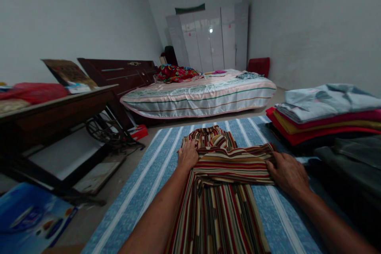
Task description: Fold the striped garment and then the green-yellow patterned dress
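Note:
A striped shirt (226, 210) in red, black, tan and cream lies lengthwise before me on a blue cloth with white stripes (143, 178). Its collar end is at the far side, and one sleeve (235, 164) stretches across the body to the right. My left hand (188, 155) lies flat on the shirt's left shoulder, fingers stretched forward. At the sleeve's right end, my right hand (288, 172) grips the fabric between thumb and fingers; the fingertips are partly hidden.
Folded clothes (330, 105) are stacked at the right, beside dark garments (351, 162). A bed (199, 99) stands ahead, with a wardrobe (205, 41) behind. To the left are a wooden sewing table (59, 105) and a blue box (32, 216).

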Action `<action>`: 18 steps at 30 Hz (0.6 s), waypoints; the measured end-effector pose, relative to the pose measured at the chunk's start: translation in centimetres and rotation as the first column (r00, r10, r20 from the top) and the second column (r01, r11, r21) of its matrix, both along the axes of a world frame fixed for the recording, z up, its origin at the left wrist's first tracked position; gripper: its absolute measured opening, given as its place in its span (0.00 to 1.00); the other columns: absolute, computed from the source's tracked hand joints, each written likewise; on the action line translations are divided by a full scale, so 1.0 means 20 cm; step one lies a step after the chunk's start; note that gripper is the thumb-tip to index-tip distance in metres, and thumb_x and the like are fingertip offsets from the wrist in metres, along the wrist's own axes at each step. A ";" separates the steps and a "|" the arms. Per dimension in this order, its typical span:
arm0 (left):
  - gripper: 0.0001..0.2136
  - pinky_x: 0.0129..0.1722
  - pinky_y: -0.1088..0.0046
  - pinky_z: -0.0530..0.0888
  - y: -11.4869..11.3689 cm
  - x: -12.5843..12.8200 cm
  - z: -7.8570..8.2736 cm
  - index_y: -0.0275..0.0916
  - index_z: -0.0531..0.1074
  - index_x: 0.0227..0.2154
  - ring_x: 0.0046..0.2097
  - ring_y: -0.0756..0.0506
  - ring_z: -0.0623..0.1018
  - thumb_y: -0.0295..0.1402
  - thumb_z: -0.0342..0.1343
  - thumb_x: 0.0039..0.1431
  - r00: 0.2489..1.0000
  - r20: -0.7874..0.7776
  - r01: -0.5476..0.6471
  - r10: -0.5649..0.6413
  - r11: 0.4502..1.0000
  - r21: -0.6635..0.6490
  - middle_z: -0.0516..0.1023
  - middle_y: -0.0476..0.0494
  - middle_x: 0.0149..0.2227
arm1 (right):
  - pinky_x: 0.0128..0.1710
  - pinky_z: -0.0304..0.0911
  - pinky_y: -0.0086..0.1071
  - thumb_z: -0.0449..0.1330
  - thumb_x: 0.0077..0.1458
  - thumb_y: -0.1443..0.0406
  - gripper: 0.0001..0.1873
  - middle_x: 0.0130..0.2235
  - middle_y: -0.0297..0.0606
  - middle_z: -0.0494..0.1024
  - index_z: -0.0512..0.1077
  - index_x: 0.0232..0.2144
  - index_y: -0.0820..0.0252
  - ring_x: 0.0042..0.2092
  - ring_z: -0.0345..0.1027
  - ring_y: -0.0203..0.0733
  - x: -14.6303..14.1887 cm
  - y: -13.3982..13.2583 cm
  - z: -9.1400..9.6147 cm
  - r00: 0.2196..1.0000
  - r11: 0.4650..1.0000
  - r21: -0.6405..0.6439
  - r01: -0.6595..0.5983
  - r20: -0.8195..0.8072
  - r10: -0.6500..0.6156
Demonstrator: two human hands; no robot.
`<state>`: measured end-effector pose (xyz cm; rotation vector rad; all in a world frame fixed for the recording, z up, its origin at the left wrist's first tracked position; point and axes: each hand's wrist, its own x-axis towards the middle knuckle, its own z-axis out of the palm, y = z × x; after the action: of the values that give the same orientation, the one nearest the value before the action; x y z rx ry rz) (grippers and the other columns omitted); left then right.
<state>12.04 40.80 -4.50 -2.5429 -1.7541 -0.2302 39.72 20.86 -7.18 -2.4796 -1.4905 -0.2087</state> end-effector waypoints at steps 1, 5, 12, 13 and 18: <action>0.23 0.60 0.54 0.55 -0.01 0.00 0.00 0.43 0.56 0.59 0.64 0.42 0.57 0.28 0.39 0.61 1.000 0.003 0.003 -0.003 1.000 0.008 0.57 0.40 0.63 | 0.42 0.60 0.41 0.48 0.59 0.58 0.19 0.39 0.47 0.73 0.69 0.46 0.63 0.44 0.68 0.52 0.00 0.00 -0.01 1.000 1.000 0.013 -0.008 -0.001 0.008; 0.24 0.60 0.58 0.55 -0.02 0.00 0.01 0.44 0.56 0.59 0.65 0.43 0.54 0.26 0.40 0.60 1.000 0.004 0.019 -0.019 1.000 0.002 0.54 0.42 0.65 | 0.44 0.61 0.40 0.48 0.58 0.59 0.20 0.40 0.48 0.74 0.69 0.46 0.65 0.45 0.67 0.51 0.04 0.00 -0.05 1.000 0.994 0.104 -0.031 0.003 0.031; 0.23 0.61 0.57 0.53 0.00 -0.01 -0.03 0.47 0.56 0.59 0.64 0.44 0.55 0.28 0.39 0.61 1.000 0.020 0.006 -0.005 0.998 -0.059 0.57 0.45 0.64 | 0.39 0.64 0.39 0.45 0.55 0.62 0.21 0.43 0.47 0.76 0.72 0.44 0.63 0.42 0.70 0.50 0.10 0.01 -0.09 0.993 0.956 0.293 -0.017 -0.105 0.050; 0.23 0.61 0.57 0.52 0.00 -0.01 -0.03 0.46 0.56 0.59 0.65 0.44 0.55 0.28 0.39 0.62 1.000 0.025 0.006 -0.005 0.998 -0.061 0.56 0.45 0.64 | 0.38 0.65 0.39 0.45 0.55 0.62 0.22 0.44 0.47 0.76 0.73 0.44 0.62 0.42 0.70 0.51 0.10 0.00 -0.09 0.992 0.955 0.298 0.002 -0.123 0.036; 0.22 0.61 0.55 0.51 -0.01 0.00 -0.04 0.44 0.56 0.59 0.65 0.42 0.54 0.29 0.38 0.62 0.999 0.051 0.011 -0.007 0.997 -0.072 0.56 0.43 0.64 | 0.29 0.64 0.38 0.47 0.54 0.58 0.23 0.40 0.46 0.78 0.75 0.44 0.60 0.35 0.72 0.51 0.16 -0.02 -0.08 0.993 0.963 0.266 0.052 -0.117 -0.021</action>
<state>12.07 40.66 -5.28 -2.6182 -1.8014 -0.2382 42.84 20.38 -8.76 -2.2644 -1.2787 -0.2544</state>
